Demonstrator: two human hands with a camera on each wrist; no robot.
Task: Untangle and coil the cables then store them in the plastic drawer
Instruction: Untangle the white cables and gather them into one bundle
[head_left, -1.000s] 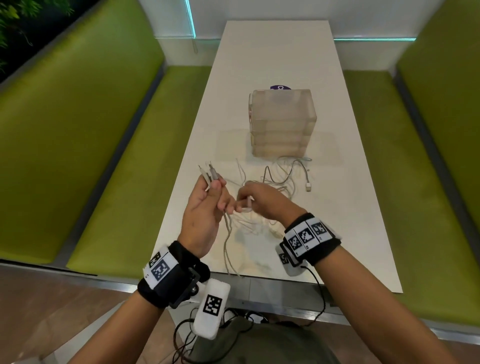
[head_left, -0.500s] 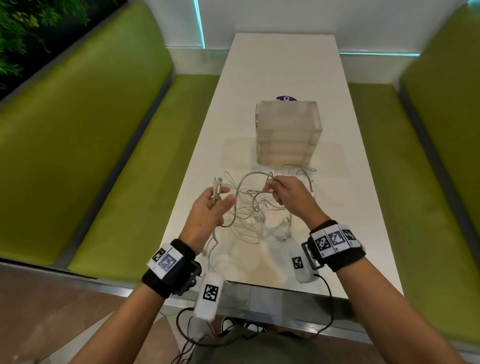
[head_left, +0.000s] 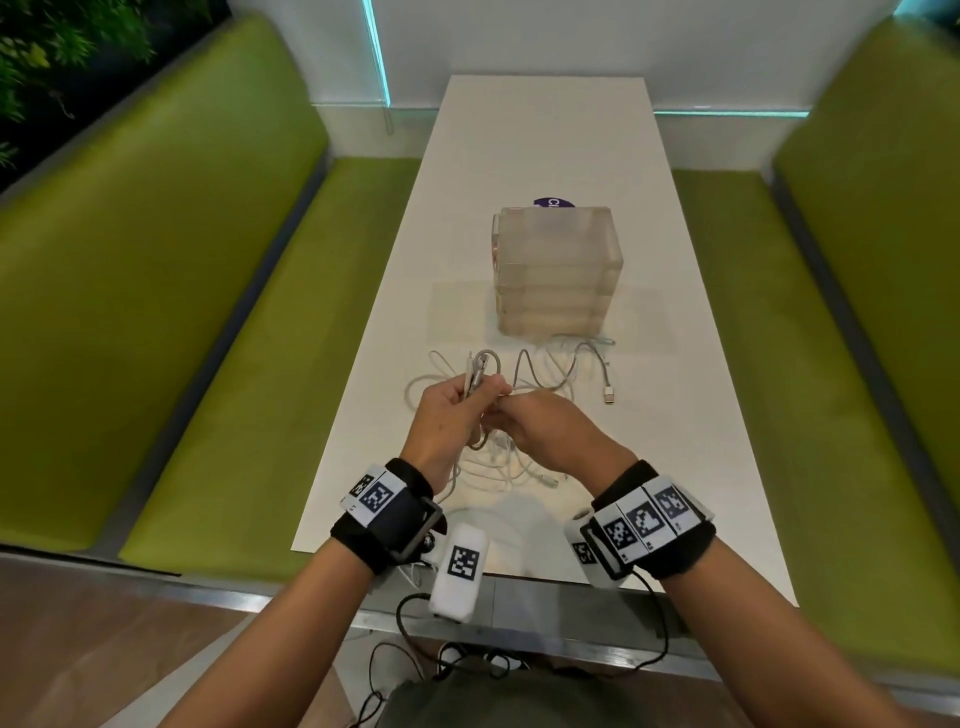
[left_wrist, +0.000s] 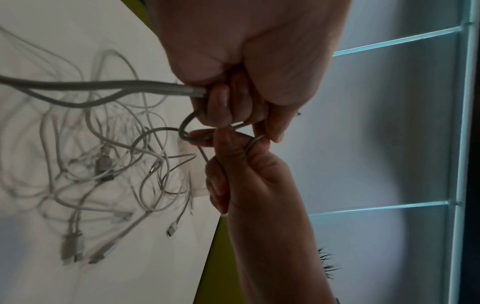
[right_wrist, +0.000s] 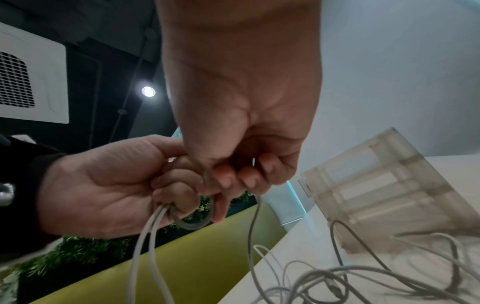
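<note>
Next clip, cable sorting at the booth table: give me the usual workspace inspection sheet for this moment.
Surface: white table, far half bare.
Job's things: translucent plastic drawer unit standing mid-table, drawers closed; nothing visibly stored yet.
Clutter: purple sticker behind the drawer unit.
Grippers: left hand grips a looped grey cable with connector ends sticking up; right hand pinches a thin strand right beside it.
Cables: white tangle on the table under both hands; one loose plug lies to the right.
Surroundings: green bench seats on both sides, white wall with teal light strips.
</note>
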